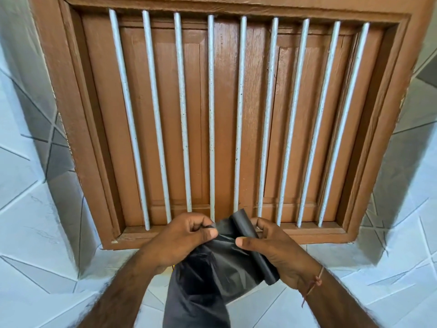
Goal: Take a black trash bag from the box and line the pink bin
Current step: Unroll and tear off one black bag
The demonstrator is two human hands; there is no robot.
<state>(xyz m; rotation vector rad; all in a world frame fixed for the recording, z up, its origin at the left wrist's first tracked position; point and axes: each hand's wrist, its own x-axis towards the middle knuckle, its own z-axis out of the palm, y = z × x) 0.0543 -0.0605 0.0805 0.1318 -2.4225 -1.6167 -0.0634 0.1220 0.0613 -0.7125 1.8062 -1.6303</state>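
Head view shows the bag (208, 275) low in the centre of the frame, held between both hands. It is black, thin and crinkled. Its upper edge stretches across the gap between the hands, and the rest hangs down to the bottom edge of the frame between the forearms. One part of it is still rolled or folded into a narrow band that runs diagonally from the top centre down toward the right wrist.

Left hand (182, 237) sits just left of the bag's top edge, fingers curled in, thumb and fingertips pinching a corner of the film. Right hand (272, 252) sits just right of it, thumb pressed on the front of the bag and fingers wrapped behind the rolled band, closed on it. A thin red thread (314, 282) circles the right wrist.

Behind the hands, filling the upper and middle frame, stands a brown wooden window (224, 102) with shut panels and a row of pale upright bars (211, 114) in front. Pale tiles (35, 209) with grey line patterns cover the wall on both sides and below the frame.
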